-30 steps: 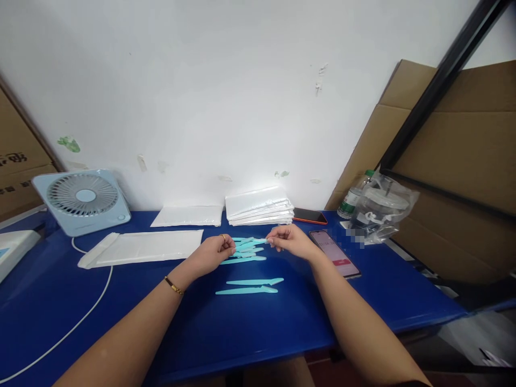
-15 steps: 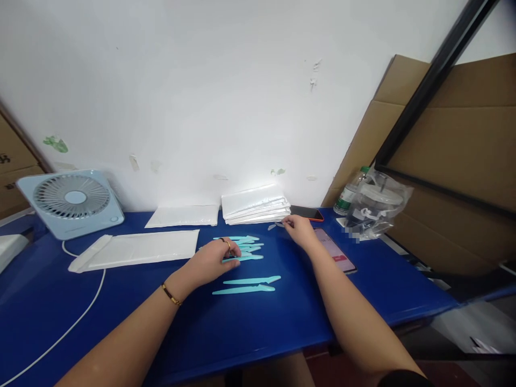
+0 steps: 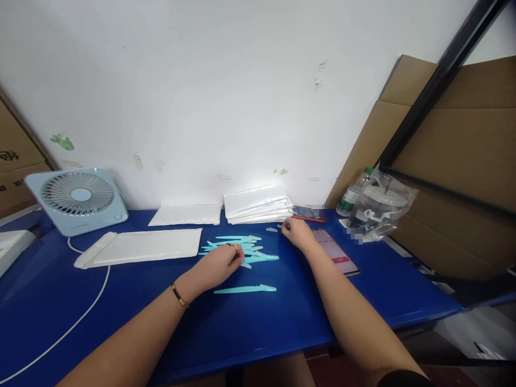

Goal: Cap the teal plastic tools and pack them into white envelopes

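Two hands: we have both on the blue desk (image 3: pixel 282 322).
Left hand (image 3: pixel 220 264): grip curled over the loose heap of teal plastic sticks (image 3: pixel 237 248) at mid-desk, fingertips touching them.
Right hand (image 3: pixel 296 232): far right of the heap, fingers pinched at a small clear piece (image 3: pixel 272 229); we cannot tell whether it is gripped.
Single teal stick (image 3: pixel 245 289): lies apart, near side of the heap.
White pouch stack (image 3: pixel 258 204): far, against the wall.
Phone (image 3: pixel 336 251): just right of the right wrist.
Fan (image 3: pixel 78 200): far left.
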Action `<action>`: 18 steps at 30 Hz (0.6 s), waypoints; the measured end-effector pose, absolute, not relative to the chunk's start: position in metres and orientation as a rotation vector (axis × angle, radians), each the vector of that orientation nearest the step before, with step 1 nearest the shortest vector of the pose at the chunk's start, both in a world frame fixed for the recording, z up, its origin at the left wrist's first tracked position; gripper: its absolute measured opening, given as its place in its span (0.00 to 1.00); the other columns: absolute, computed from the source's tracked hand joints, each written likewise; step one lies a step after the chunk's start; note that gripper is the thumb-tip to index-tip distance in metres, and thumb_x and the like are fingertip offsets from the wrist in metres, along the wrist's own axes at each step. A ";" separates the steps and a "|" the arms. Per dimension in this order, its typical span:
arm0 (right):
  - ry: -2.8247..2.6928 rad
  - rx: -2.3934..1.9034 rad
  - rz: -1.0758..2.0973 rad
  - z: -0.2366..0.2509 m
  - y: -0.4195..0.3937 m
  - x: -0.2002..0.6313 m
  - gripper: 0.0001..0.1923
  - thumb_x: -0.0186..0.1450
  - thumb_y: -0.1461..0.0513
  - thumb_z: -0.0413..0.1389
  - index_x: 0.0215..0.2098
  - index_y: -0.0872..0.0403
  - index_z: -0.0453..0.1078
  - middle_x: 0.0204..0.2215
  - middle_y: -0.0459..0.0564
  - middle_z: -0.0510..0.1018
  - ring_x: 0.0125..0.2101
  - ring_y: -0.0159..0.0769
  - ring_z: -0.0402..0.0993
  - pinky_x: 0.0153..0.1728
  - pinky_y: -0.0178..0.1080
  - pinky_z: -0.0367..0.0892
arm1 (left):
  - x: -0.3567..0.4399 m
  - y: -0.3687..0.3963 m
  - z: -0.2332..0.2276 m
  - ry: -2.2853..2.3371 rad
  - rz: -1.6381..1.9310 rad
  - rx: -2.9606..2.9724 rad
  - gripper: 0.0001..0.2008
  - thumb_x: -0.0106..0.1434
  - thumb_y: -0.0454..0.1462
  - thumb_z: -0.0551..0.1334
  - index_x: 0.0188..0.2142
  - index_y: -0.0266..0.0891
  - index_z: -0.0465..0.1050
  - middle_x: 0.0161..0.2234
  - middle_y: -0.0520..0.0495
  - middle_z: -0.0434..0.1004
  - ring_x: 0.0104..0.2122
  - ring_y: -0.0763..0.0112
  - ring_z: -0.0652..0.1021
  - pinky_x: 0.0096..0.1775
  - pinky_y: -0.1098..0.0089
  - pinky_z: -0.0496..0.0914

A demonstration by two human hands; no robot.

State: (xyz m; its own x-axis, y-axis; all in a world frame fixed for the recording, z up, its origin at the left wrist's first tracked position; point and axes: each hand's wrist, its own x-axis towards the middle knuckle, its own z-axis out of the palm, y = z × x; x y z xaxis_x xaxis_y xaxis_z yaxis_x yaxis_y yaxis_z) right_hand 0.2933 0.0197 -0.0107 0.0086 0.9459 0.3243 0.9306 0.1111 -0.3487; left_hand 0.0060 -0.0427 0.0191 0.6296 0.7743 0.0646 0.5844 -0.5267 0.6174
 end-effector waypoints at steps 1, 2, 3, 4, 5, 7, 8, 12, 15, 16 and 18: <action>-1.884 -1.772 0.110 -0.008 0.018 0.293 0.04 0.58 0.63 0.53 0.28 0.54 0.69 0.25 0.50 0.75 0.27 0.35 0.71 0.29 0.34 0.62 | 0.004 -0.040 0.020 1.093 0.501 2.231 0.11 0.64 0.41 0.47 0.30 0.41 0.64 0.30 0.49 0.72 0.28 0.69 0.71 0.32 0.70 0.62; -1.837 -1.699 0.215 -0.005 0.015 0.292 0.05 0.59 0.62 0.52 0.29 0.54 0.69 0.24 0.49 0.75 0.26 0.34 0.71 0.29 0.34 0.62 | 0.001 -0.037 0.021 1.116 0.546 2.169 0.11 0.65 0.41 0.47 0.31 0.42 0.62 0.29 0.50 0.72 0.27 0.69 0.70 0.31 0.70 0.62; -1.787 -1.602 0.345 -0.001 0.012 0.290 0.06 0.60 0.61 0.52 0.30 0.54 0.69 0.24 0.48 0.75 0.24 0.33 0.71 0.28 0.34 0.63 | -0.001 -0.034 0.021 1.134 0.583 2.119 0.10 0.65 0.41 0.46 0.32 0.42 0.61 0.27 0.51 0.71 0.26 0.70 0.70 0.31 0.70 0.62; -1.739 -1.492 0.481 0.003 0.008 0.288 0.08 0.61 0.59 0.52 0.31 0.54 0.69 0.24 0.47 0.75 0.23 0.32 0.71 0.28 0.34 0.64 | -0.003 -0.032 0.022 1.150 0.611 2.087 0.10 0.65 0.42 0.46 0.32 0.42 0.60 0.27 0.52 0.70 0.26 0.70 0.69 0.30 0.71 0.62; -1.698 -1.386 0.601 0.007 0.004 0.285 0.10 0.61 0.56 0.53 0.31 0.55 0.69 0.23 0.47 0.75 0.22 0.31 0.70 0.27 0.34 0.64 | -0.005 -0.029 0.022 1.165 0.631 2.071 0.10 0.64 0.42 0.46 0.32 0.42 0.60 0.26 0.52 0.69 0.26 0.70 0.68 0.29 0.71 0.61; -1.661 -1.231 0.752 0.014 -0.003 0.278 0.13 0.60 0.53 0.55 0.32 0.55 0.71 0.23 0.46 0.74 0.22 0.31 0.68 0.26 0.34 0.64 | -0.007 -0.026 0.022 1.191 0.654 2.064 0.10 0.64 0.43 0.47 0.31 0.42 0.60 0.25 0.53 0.67 0.25 0.71 0.67 0.29 0.71 0.61; -1.656 -1.181 0.798 0.017 -0.007 0.274 0.15 0.59 0.52 0.57 0.32 0.56 0.72 0.23 0.46 0.74 0.22 0.30 0.68 0.26 0.34 0.63 | -0.007 -0.025 0.022 1.198 0.657 2.061 0.10 0.64 0.43 0.47 0.31 0.42 0.60 0.25 0.53 0.67 0.25 0.71 0.66 0.28 0.71 0.60; -1.667 -1.097 0.913 0.019 -0.013 0.262 0.16 0.57 0.52 0.59 0.33 0.56 0.74 0.27 0.49 0.76 0.23 0.30 0.68 0.26 0.35 0.64 | -0.008 -0.024 0.020 1.190 0.652 2.065 0.10 0.64 0.43 0.47 0.31 0.42 0.60 0.26 0.53 0.67 0.25 0.71 0.65 0.28 0.71 0.60; -1.674 -1.090 0.929 0.017 -0.013 0.260 0.16 0.57 0.52 0.59 0.33 0.56 0.75 0.28 0.50 0.77 0.23 0.30 0.69 0.26 0.35 0.66 | -0.008 -0.023 0.018 1.194 0.658 2.062 0.11 0.64 0.44 0.47 0.32 0.41 0.60 0.26 0.53 0.67 0.25 0.71 0.65 0.29 0.70 0.60; -1.670 -1.086 0.924 0.016 -0.012 0.261 0.15 0.56 0.52 0.60 0.33 0.56 0.75 0.27 0.50 0.77 0.23 0.30 0.69 0.27 0.35 0.66 | -0.009 -0.022 0.018 1.197 0.662 2.055 0.11 0.64 0.44 0.47 0.32 0.41 0.60 0.26 0.53 0.67 0.25 0.71 0.66 0.29 0.70 0.60; -1.640 -1.064 0.929 0.016 -0.012 0.263 0.15 0.55 0.53 0.61 0.33 0.56 0.75 0.25 0.49 0.77 0.24 0.32 0.70 0.29 0.36 0.67 | -0.010 -0.020 0.017 1.198 0.669 2.038 0.11 0.63 0.44 0.48 0.32 0.41 0.61 0.26 0.53 0.67 0.26 0.70 0.67 0.30 0.70 0.61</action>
State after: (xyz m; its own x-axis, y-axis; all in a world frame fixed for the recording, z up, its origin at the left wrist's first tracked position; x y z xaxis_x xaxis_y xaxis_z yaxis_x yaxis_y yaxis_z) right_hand 0.2631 -0.0117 0.0159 -0.1825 0.9366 0.2992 0.2251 0.3361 -0.9145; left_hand -0.0097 -0.0203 0.0175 0.4462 0.8901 0.0929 0.5459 -0.3530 0.7599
